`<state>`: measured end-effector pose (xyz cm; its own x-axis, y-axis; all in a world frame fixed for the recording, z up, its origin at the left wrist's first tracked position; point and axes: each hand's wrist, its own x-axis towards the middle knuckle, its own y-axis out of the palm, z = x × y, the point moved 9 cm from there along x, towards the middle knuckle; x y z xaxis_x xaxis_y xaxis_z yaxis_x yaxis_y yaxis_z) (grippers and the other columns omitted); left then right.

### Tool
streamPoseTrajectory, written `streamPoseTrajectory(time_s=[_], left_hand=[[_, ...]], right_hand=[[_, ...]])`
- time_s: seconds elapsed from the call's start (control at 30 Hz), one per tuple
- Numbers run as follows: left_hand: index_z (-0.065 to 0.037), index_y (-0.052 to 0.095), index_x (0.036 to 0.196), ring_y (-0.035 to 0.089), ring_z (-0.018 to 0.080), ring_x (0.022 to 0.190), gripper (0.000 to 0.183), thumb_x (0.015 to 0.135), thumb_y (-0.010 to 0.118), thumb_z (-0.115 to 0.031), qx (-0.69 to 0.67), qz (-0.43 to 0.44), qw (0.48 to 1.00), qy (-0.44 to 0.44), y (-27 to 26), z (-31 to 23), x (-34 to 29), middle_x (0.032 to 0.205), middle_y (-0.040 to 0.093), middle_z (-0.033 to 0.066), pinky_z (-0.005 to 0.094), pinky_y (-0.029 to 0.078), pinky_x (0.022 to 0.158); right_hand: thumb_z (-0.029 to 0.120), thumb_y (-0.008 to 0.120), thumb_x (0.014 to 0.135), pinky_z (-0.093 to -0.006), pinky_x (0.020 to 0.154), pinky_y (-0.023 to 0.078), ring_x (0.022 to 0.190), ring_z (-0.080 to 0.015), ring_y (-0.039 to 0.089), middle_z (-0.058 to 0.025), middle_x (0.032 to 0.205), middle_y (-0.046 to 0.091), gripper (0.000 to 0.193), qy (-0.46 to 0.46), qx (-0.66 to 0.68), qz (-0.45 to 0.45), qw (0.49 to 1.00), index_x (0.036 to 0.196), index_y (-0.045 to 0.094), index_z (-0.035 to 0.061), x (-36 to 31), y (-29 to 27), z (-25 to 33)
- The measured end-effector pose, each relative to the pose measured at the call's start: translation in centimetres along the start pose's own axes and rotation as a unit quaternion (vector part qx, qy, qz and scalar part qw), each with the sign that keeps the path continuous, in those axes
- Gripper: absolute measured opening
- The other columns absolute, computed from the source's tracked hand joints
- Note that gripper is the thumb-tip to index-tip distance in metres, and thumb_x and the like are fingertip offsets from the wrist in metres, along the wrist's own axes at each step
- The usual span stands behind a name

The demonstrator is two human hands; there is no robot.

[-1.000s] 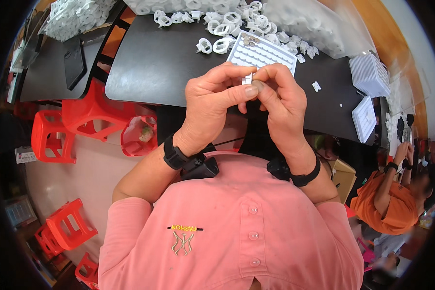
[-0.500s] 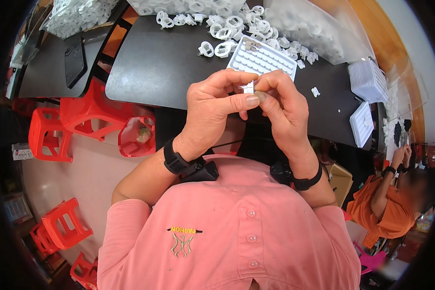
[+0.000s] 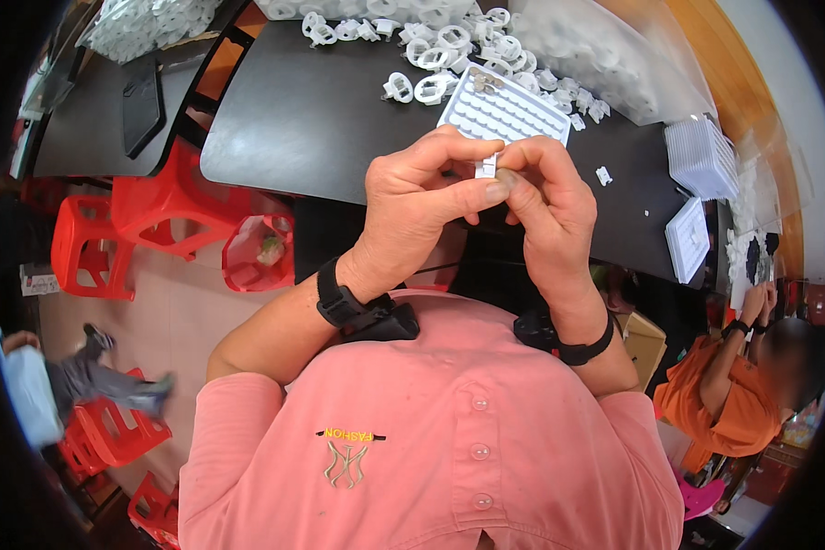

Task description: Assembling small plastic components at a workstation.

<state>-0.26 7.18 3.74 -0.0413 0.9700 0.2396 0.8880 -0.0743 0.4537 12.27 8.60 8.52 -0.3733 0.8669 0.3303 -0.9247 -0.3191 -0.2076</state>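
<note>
Between the fingertips of both hands is a small white plastic part (image 3: 487, 167), held up before the table's near edge. My left hand (image 3: 423, 176) pinches it from the left with thumb and index finger. My right hand (image 3: 552, 197) grips its right side the same way; the fingers hide much of the part. Just beyond the hands lies a white ribbed tray (image 3: 513, 112) with a few small round greyish pieces (image 3: 486, 82) at its far left corner. White ring-shaped plastic parts (image 3: 434, 89) are heaped behind and beside the tray.
Clear bags of white parts (image 3: 596, 64) stand at the back. To the right are stacked white trays (image 3: 701, 158) and a single tray (image 3: 687, 240). A phone (image 3: 142, 115) lies far left. Red stools (image 3: 87, 246) stand left; a co-worker in orange (image 3: 729, 394) sits right.
Both hands and the white part have shifted slightly right in view, and the part appears turned a little. A walking person has come into view at the lower left.
</note>
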Motion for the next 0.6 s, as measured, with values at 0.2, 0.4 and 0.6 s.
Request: streamPoseTrajectory(time_s=[0.2,0.4,0.6], left_hand=[[0.004,0.070,0.115,0.063,0.0130,0.082,0.032,0.083,0.072,0.007,-0.014,0.006,1.000,-0.013,0.14,-0.23,0.16,0.099,0.065,0.0081,0.0236,0.052,0.063],[0.006,0.069,0.114,0.063,0.0131,0.080,0.031,0.083,0.071,0.007,-0.022,0.012,0.999,-0.026,0.11,-0.01,0.15,0.099,0.065,0.0083,0.0238,0.053,0.064],[0.003,0.071,0.112,0.062,0.0094,0.076,0.030,0.083,0.077,0.002,-0.020,0.014,1.000,-0.006,0.42,0.02,0.27,0.092,0.062,0.0034,0.0231,0.054,0.061]], right_hand=[[0.000,0.057,0.097,-0.0224,0.063,0.047,0.072,-0.0070,0.058,-0.0031,0.084,0.060,0.003,-0.006,-0.009,0.007,1.000,0.096,0.055,-0.0005,0.11,-0.11,0.22],[0.000,0.057,0.097,-0.0236,0.064,0.047,0.071,-0.0090,0.058,-0.0045,0.082,0.059,0.004,-0.049,-0.065,0.065,0.995,0.095,0.054,-0.0001,0.36,-0.20,0.63],[0.000,0.057,0.096,-0.0243,0.065,0.047,0.070,-0.0104,0.057,-0.0042,0.081,0.059,0.004,-0.035,-0.073,0.050,0.995,0.095,0.054,0.0007,0.26,-0.51,0.25]])
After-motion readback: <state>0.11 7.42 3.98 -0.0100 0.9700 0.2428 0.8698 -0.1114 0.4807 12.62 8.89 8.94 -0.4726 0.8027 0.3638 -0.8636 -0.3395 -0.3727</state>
